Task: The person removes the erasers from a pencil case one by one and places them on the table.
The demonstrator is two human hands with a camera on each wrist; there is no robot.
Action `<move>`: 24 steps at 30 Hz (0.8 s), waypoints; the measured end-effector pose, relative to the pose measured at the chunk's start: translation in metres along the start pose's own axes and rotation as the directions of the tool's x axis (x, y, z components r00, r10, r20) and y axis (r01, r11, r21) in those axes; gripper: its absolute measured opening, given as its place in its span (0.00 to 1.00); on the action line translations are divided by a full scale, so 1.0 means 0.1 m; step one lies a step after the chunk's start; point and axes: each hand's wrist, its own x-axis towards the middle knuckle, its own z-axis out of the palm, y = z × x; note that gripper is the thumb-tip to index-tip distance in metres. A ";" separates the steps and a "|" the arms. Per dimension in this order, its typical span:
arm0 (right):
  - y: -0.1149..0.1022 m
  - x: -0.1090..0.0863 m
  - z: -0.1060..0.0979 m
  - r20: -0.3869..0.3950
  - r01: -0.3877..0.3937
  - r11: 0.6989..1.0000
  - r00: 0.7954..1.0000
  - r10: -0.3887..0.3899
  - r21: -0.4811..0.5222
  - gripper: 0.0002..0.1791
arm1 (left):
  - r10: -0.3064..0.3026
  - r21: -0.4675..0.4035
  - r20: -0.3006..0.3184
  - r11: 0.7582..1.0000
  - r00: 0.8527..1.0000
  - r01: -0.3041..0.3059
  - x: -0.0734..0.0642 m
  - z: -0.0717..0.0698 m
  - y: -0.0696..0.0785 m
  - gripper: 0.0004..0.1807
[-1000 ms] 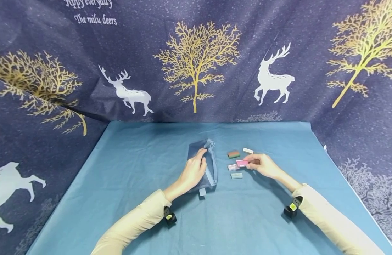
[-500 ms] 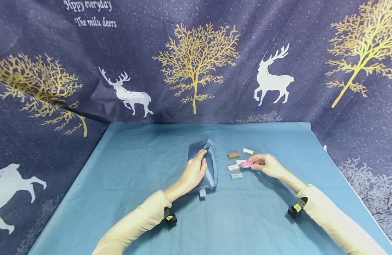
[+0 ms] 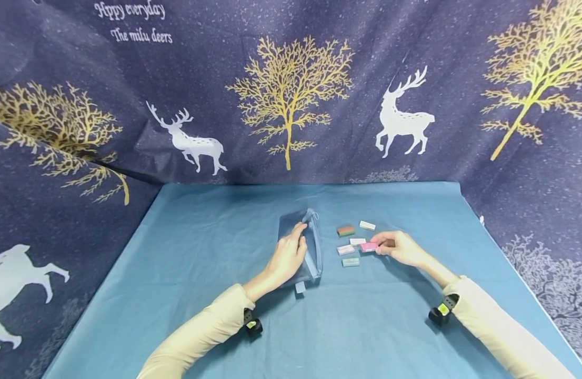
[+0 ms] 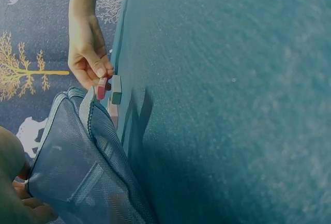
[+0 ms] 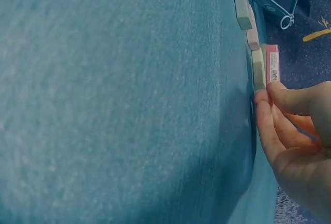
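My right hand [image 3: 401, 247] pinches one end of a pink eraser [image 3: 369, 247] between thumb and fingertips, close over the table. A barcode label shows on the pink eraser [image 5: 274, 64] in the right wrist view. Just left of it lie a white eraser [image 3: 358, 241], a pale pink one [image 3: 345, 250] and a pale green one [image 3: 350, 262]. My left hand [image 3: 287, 252] lies over a blue mesh zip pouch [image 3: 317, 245] and pinches the rim of its mouth, which gapes toward the erasers. The left wrist view shows the mesh pouch [image 4: 77, 146] with its zip parted.
Behind the held eraser lie a brown-and-green eraser [image 3: 345, 230] and another white eraser [image 3: 367, 225]. A blue cloth [image 3: 215, 221] covers the table. A dark curtain [image 3: 319, 158] printed with deer and trees hangs along the back and sides.
My right hand has drawn the pink eraser to the right, uncovering the white eraser beneath it in the head view. My left hand keeps its place on the pouch.
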 end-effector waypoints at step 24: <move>0.15 -0.02 -0.04 0.052 -0.021 0.998 0.998 0.024 -0.062 0.13 | -0.011 0.016 -0.005 1.000 1.000 0.011 0.02 0.02 0.01 0.21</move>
